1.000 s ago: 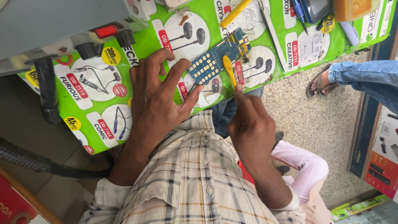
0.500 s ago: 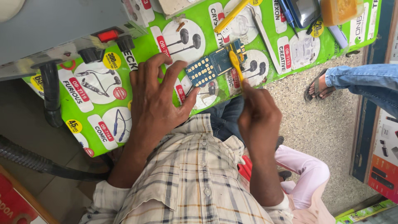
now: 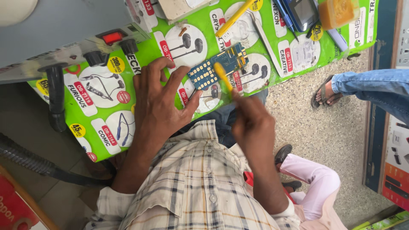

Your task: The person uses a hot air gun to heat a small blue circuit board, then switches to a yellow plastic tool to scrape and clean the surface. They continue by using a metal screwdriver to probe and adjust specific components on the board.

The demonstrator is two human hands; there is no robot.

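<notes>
Head view: my left hand (image 3: 159, 106), fingers spread, pins the thin, stiff, fragile-looking circuit board (image 3: 217, 66) by its edge near the green surface's (image 3: 140, 64) front while my right hand (image 3: 251, 123) pinches a yellow tool (image 3: 222, 76).

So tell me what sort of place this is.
Probably a small phone-repair stall: a bare blue circuit board under the left hand, a grey bench unit with knobs, and a green tabletop picturing earphones.
</notes>
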